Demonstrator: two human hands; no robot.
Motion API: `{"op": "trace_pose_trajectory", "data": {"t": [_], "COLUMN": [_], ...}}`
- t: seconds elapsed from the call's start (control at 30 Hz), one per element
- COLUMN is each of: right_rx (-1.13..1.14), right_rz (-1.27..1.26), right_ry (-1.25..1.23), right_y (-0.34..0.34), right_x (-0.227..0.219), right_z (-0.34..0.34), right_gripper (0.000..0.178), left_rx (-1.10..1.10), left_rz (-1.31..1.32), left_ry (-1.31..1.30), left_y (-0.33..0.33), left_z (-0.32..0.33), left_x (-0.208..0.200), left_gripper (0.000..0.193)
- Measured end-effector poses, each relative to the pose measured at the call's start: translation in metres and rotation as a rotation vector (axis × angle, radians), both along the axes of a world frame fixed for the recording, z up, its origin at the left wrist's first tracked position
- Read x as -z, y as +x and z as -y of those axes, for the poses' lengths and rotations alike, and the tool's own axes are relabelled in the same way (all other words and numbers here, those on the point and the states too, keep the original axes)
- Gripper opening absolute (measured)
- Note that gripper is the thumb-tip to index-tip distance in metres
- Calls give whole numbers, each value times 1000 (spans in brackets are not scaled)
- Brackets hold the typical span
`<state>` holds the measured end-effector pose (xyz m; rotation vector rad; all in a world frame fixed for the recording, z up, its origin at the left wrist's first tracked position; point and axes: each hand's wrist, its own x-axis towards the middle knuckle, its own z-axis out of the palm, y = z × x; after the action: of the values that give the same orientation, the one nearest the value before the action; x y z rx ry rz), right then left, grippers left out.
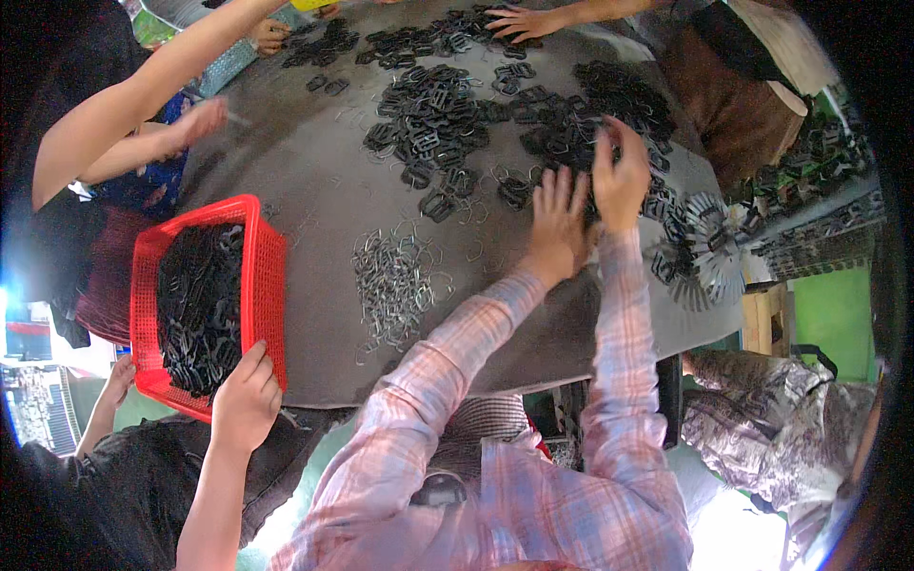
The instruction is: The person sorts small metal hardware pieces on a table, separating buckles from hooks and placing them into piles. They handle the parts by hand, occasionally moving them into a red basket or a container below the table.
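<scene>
My left hand [559, 226] lies over the grey table top beside the dark buckles, slightly blurred, its fingers stretched out. Just to its right, my right hand [621, 179] is raised at the edge of a pile of black buckles [562, 128], thumb and fingers curled toward each other. What sits between those fingertips is too small and blurred to make out. A larger heap of black buckles [433, 114] lies ahead and to the left. Nearer me is a scatter of small silver wire rings [395, 285].
At left, another person's hands hold a red plastic basket [255, 285] full of black pieces at the table edge [324, 333]. Co-workers' hands [522, 23] reach over the far side. A fanned cluster of strips [709, 249] lies at right.
</scene>
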<state>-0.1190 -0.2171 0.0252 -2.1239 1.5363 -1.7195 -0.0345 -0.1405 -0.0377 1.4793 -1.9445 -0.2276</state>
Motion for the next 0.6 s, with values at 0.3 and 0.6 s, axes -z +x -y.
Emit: {"op": "trace_pose_trajectory", "data": {"t": [0.3, 0.6], "right_rx": [-197, -326], "right_rz": [-856, -677], "right_ry": [542, 486], "right_y": [28, -77], "right_x": [38, 4], "right_z": [104, -6], "right_gripper": [50, 36], "left_rx": [61, 191], "left_rz": [168, -19], "left_ry": [153, 121], "left_y": [53, 8], "left_z": [30, 20], "left_x": [-35, -2], "left_gripper": [68, 67]}}
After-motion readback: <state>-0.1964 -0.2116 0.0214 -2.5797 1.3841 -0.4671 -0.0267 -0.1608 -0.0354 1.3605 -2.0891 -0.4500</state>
